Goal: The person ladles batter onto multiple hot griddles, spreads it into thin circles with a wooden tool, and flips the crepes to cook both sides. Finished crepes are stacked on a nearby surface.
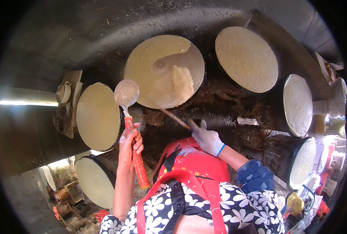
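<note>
Raised at the left of the middle, my left hand (130,145) is closed round the red-orange wrapped handle of a ladle (126,93). The ladle's bowl is coated with pale batter and overlaps the left edge of a round griddle (197,64). Pale batter (142,58) covers much of that griddle; a greyer patch shows at its right, with a thicker pale lump (182,82) on it. My right hand, in a white glove (207,140), grips a thin wooden stick (175,118) that reaches the griddle's near edge. The stick's far end is hard to make out.
Round griddles with pale layers stand around me: one at left (98,117), one at lower left (95,183), one at upper right (246,59), others at right (297,105). A small bowl (63,93) sits by a board at far left. Split firewood (66,199) lies lower left.
</note>
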`<state>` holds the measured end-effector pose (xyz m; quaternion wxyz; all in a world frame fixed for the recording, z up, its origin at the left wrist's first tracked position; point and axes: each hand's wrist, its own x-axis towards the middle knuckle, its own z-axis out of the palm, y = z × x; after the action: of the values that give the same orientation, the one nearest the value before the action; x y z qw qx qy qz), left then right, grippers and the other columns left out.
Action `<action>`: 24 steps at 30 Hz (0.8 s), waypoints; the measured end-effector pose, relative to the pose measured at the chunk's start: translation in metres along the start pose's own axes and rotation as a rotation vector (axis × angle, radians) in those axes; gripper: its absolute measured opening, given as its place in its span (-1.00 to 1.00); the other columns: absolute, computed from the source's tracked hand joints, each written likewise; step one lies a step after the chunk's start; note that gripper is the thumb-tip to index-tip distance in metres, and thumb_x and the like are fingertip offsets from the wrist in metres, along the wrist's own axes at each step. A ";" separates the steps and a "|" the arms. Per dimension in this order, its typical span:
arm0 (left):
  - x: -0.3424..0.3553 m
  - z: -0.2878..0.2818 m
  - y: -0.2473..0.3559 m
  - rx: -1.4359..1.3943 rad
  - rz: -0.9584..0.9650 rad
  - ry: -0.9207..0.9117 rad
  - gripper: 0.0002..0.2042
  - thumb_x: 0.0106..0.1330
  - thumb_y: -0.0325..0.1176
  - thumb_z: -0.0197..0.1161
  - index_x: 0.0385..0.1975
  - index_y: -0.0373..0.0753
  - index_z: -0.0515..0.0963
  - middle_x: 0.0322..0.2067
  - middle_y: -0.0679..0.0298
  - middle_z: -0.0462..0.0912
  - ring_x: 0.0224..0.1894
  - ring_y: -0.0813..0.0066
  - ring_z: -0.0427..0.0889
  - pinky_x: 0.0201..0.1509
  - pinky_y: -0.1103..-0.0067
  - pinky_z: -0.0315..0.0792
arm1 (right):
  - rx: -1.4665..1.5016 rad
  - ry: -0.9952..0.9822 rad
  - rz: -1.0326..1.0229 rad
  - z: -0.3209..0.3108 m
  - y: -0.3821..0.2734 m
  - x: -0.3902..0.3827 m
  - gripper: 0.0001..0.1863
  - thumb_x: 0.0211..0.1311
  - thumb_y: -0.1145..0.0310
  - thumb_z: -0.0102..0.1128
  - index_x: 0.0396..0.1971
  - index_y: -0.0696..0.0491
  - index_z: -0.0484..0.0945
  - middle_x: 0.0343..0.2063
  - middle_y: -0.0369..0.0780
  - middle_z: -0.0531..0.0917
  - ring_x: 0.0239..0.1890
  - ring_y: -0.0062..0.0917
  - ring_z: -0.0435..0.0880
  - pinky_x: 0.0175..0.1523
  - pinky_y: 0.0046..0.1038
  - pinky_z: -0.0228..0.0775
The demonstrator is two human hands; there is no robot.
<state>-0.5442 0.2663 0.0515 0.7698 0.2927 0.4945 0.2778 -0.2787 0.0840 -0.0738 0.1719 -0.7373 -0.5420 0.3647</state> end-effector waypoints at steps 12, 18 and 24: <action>0.028 0.077 -0.012 -0.006 -0.024 0.126 -0.68 0.53 -0.34 0.22 0.18 -0.30 0.46 -0.49 0.40 0.33 -0.68 0.75 0.20 -0.68 0.73 0.17 | -0.024 0.182 0.018 -0.098 0.077 0.076 -0.28 0.55 0.18 -0.03 0.61 -0.09 0.00 -0.21 0.05 0.75 -0.22 -0.02 0.77 -0.17 -0.01 0.59; 0.033 0.104 -0.021 -0.064 -0.039 0.209 -0.68 0.53 -0.34 0.22 0.19 -0.31 0.46 -0.49 0.40 0.33 -0.69 0.75 0.20 -0.68 0.73 0.17 | -0.119 -0.094 -0.170 -0.092 0.106 0.031 -0.32 0.57 0.14 -0.04 0.60 -0.12 0.06 -0.14 0.06 0.73 -0.23 0.02 0.76 -0.18 0.02 0.60; 0.027 0.124 -0.022 -0.097 -0.019 0.247 -0.69 0.53 -0.35 0.21 0.18 -0.30 0.46 -0.49 0.40 0.33 -0.68 0.74 0.20 -0.67 0.72 0.16 | -0.069 0.064 0.096 -0.121 0.147 0.034 -0.24 0.51 0.13 0.05 0.63 -0.22 0.03 -0.07 0.08 0.71 -0.17 0.04 0.76 -0.14 0.02 0.61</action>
<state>-0.4169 0.2492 0.0618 0.7189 0.2140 0.5743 0.3279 -0.0864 0.0810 -0.0995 0.1458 -0.7793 -0.5124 0.3300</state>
